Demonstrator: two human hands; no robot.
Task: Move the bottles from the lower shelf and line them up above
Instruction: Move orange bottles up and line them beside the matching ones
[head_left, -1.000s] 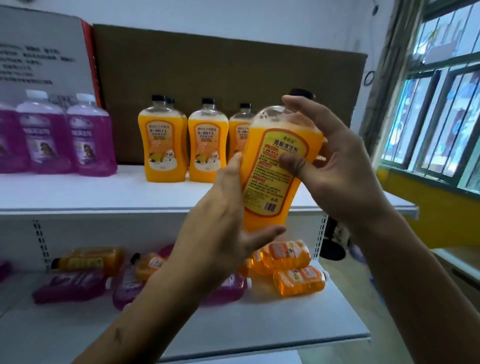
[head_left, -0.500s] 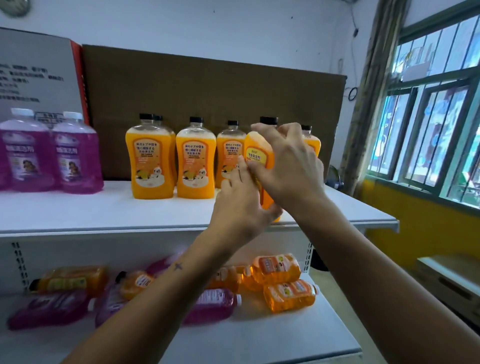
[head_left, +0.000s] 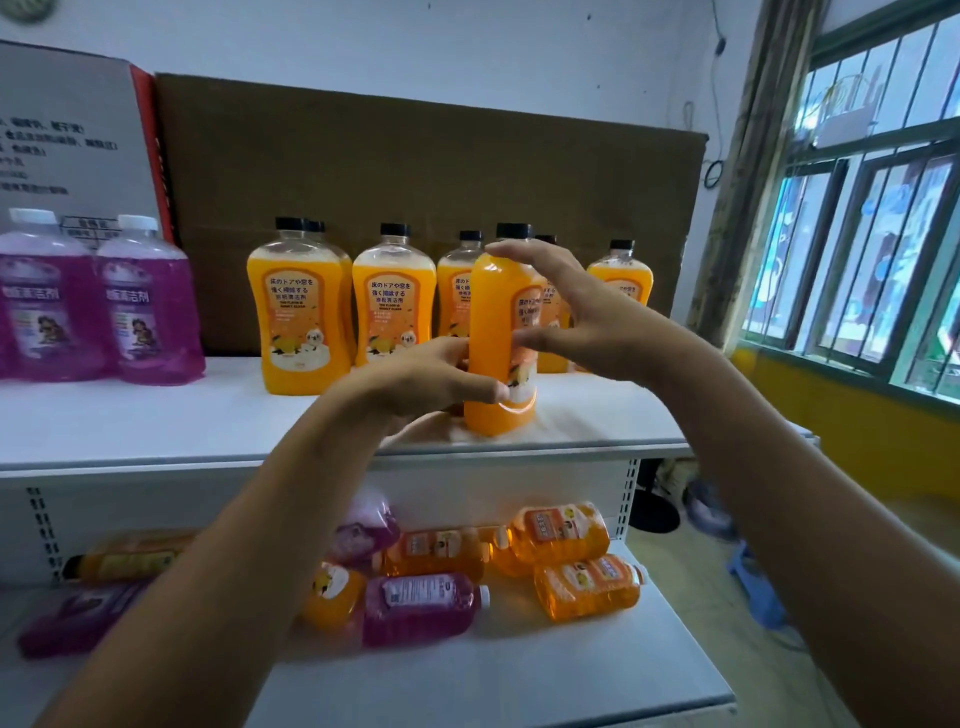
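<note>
An orange bottle (head_left: 496, 332) with a black cap stands upright near the front edge of the white upper shelf (head_left: 156, 426). My left hand (head_left: 431, 376) grips its lower part, thumb across the front. My right hand (head_left: 582, 312) is spread beside it, with its fingertips at the bottle's shoulder and side. Behind stands a row of several orange bottles (head_left: 298, 322), and two purple bottles (head_left: 148, 312) stand at the left. On the lower shelf (head_left: 519, 675) several orange bottles (head_left: 561, 530) and purple bottles (head_left: 421, 608) lie on their sides, partly hidden by my forearms.
A brown cardboard sheet (head_left: 415, 171) backs the upper shelf, with a grey printed box (head_left: 62, 145) to its left. A barred window (head_left: 857, 249) and a yellow wall are at the right. A blue stool (head_left: 753, 587) stands on the floor past the shelf end.
The orange bottle went from mid-air in both hands down onto the upper shelf. My right hand has opened and spread away from it. My left hand has slid to its base.
</note>
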